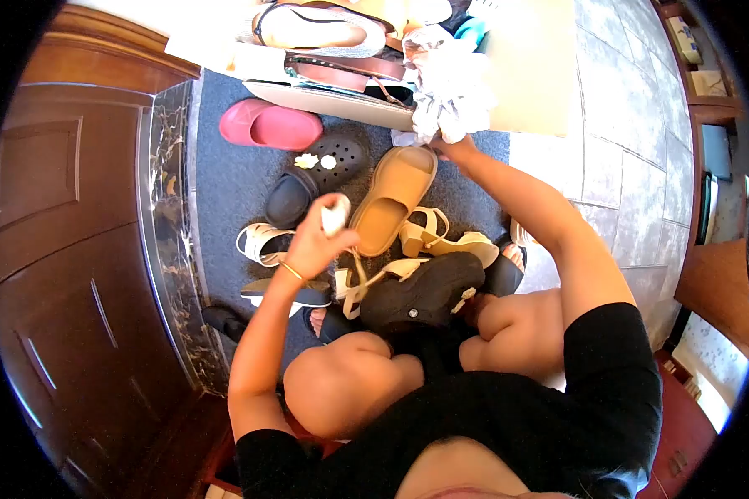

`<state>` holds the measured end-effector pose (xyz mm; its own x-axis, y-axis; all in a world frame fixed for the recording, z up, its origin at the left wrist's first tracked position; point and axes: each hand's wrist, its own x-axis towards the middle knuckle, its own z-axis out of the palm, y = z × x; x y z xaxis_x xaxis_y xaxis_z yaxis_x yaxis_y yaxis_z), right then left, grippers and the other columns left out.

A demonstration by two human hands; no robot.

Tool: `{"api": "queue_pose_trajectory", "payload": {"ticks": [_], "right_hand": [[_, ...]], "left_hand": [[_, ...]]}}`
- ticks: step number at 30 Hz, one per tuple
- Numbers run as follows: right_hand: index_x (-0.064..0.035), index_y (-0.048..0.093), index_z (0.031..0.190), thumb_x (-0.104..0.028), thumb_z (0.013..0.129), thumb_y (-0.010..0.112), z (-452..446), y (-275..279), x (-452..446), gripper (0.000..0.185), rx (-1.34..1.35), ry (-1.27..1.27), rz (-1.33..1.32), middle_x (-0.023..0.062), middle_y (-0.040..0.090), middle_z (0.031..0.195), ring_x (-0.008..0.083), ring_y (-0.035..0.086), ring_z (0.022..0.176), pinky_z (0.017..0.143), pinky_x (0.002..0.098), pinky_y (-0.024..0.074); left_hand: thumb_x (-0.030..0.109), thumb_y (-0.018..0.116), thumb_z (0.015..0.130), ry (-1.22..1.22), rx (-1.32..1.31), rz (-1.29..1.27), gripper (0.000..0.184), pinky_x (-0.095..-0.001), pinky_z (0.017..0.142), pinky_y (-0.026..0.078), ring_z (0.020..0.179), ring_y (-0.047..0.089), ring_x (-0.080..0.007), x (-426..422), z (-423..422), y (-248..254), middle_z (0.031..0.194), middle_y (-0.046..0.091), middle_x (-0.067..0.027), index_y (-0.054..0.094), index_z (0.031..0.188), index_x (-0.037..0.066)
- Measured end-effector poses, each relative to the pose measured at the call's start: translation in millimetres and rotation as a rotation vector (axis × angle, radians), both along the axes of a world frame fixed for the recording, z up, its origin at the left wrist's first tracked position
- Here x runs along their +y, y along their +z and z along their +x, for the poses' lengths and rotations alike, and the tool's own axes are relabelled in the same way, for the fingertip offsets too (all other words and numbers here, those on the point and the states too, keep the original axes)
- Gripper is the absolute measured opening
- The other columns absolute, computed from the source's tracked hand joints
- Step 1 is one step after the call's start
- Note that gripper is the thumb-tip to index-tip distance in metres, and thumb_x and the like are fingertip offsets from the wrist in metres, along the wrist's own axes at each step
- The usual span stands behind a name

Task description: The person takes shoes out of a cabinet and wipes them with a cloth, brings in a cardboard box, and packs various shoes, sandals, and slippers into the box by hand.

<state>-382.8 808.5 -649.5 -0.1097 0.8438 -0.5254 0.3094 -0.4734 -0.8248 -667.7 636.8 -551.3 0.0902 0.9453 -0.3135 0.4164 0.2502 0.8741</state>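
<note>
My left hand [314,243] is closed around a small white wad [334,216], which looks like crumpled paper. It hovers beside a tan slip-on shoe [376,224]. A pale strap hangs just under that hand. My right hand [455,149] reaches to the front of the cardboard box, its fingers bent beside the toe of another tan slip-on [409,173]. Crumpled white paper [448,87] comes down to these fingers, which are partly hidden; what they hold I cannot make out. Between my knees lies a dark clog [420,291], near a cream heeled sandal [445,241].
The cardboard box [533,71] at the top holds several shoes. A pink clog [270,125], black clogs with flower charms [337,160] and a white sandal [266,244] lie on the dark mat [216,187]. A brown wooden door [62,249] stands left.
</note>
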Motion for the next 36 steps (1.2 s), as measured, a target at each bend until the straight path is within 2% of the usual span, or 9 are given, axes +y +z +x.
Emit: {"api": "queue_pose_trajectory", "payload": {"ticks": [3,7,11,14,17,18,21,29,36], "right_hand": [[0.0036,0.056,0.095,-0.015,0.079,0.067,14.9,-5.7,1.4,0.026,-0.018,-0.055,-0.212,0.0089,0.058,0.067,0.0141,0.053,0.054,0.043,0.0288,0.0398],[-0.0028,0.057,0.079,-0.017,0.082,0.060,36.9,49.9,-26.8,0.015,0.313,0.018,-0.548,0.0034,0.054,0.061,0.0114,0.045,0.047,0.041,0.0285,0.0311],[-0.0074,0.062,0.101,-0.021,0.085,0.060,6.2,161.7,-55.3,0.021,0.559,0.085,-0.523,0.0017,0.060,0.094,0.0110,0.056,0.085,0.076,0.0292,0.0486],[-0.0095,0.061,0.111,-0.028,0.086,0.067,-16.3,194.5,-60.9,0.032,0.753,0.206,-0.489,0.0026,0.059,0.113,0.0137,0.054,0.109,0.089,0.0333,0.0483],[-0.0077,0.060,0.112,-0.020,0.086,0.067,-22.6,206.8,-46.5,0.029,0.751,0.270,-0.196,0.0039,0.061,0.109,0.0152,0.058,0.105,0.087,0.0311,0.0496],[-0.0037,0.059,0.108,-0.018,0.087,0.067,-25.8,209.9,-39.2,0.027,0.626,0.339,0.036,0.0031,0.063,0.102,0.0147,0.061,0.094,0.079,0.0285,0.0519],[-0.0006,0.054,0.108,-0.011,0.083,0.064,-22.5,221.6,1.3,0.028,-0.403,0.591,1.449,0.0120,0.062,0.091,0.0286,0.063,0.078,0.066,0.0360,0.0529],[-0.0049,0.056,0.109,-0.029,0.086,0.060,2.7,177.0,29.9,0.033,-0.885,1.100,1.008,0.0178,0.052,0.117,0.0345,0.058,0.098,0.081,0.0423,0.0513],[-0.0083,0.069,0.097,-0.054,0.065,0.074,-25.1,165.9,42.3,0.056,-1.296,1.420,0.869,0.0059,0.058,0.110,0.0209,0.051,0.108,0.092,0.0331,0.0389]], "left_hand": [[0.036,0.058,0.088,0.239,-0.439,-0.337,0.052,-0.0239,0.062,0.041,0.074,0.047,-0.0093,31.3,2.9,24.0,0.092,0.050,-0.0016,0.035,0.127,0.011],[0.030,0.048,0.092,0.246,-0.416,-0.220,0.039,-0.0207,0.059,0.038,0.074,0.046,-0.0075,54.4,28.8,43.8,0.093,0.049,-0.0021,0.035,0.123,0.011],[-0.004,0.044,0.089,0.058,-0.573,0.093,0.034,-0.0227,0.079,0.043,0.090,0.052,-0.0097,62.4,65.4,33.1,0.104,0.053,-0.0033,0.043,0.121,0.006],[-0.009,0.046,0.087,0.027,-0.560,0.234,0.038,-0.0256,0.095,0.038,0.110,0.047,-0.0120,65.2,93.8,33.2,0.112,0.052,-0.0046,0.045,0.122,0.003],[0.009,0.063,0.082,-0.067,0.161,0.631,0.039,-0.0387,0.104,0.033,0.124,0.042,-0.0258,87.4,80.3,59.4,0.132,0.048,-0.0134,0.057,0.121,0.005],[0.014,0.071,0.072,-0.008,0.040,0.599,0.047,-0.0450,0.107,0.028,0.129,0.036,-0.0376,92.8,82.1,68.5,0.136,0.043,-0.0206,0.062,0.118,0.009],[0.018,0.073,0.075,0.060,-0.064,0.641,0.069,-0.0421,0.108,0.027,0.131,0.033,-0.0361,102.5,83.2,92.2,0.142,0.031,-0.0225,0.044,0.137,0.014],[-0.002,0.063,0.081,0.226,-0.117,0.318,0.056,-0.0303,0.088,0.047,0.111,0.053,-0.0204,56.7,60.3,38.6,0.132,0.042,-0.0096,0.046,0.133,0.008],[0.013,0.071,0.075,-0.378,-0.148,0.148,0.053,-0.0369,0.092,0.045,0.107,0.055,-0.0298,15.7,77.0,45.9,0.123,0.053,-0.0131,0.053,0.125,0.008]]}}
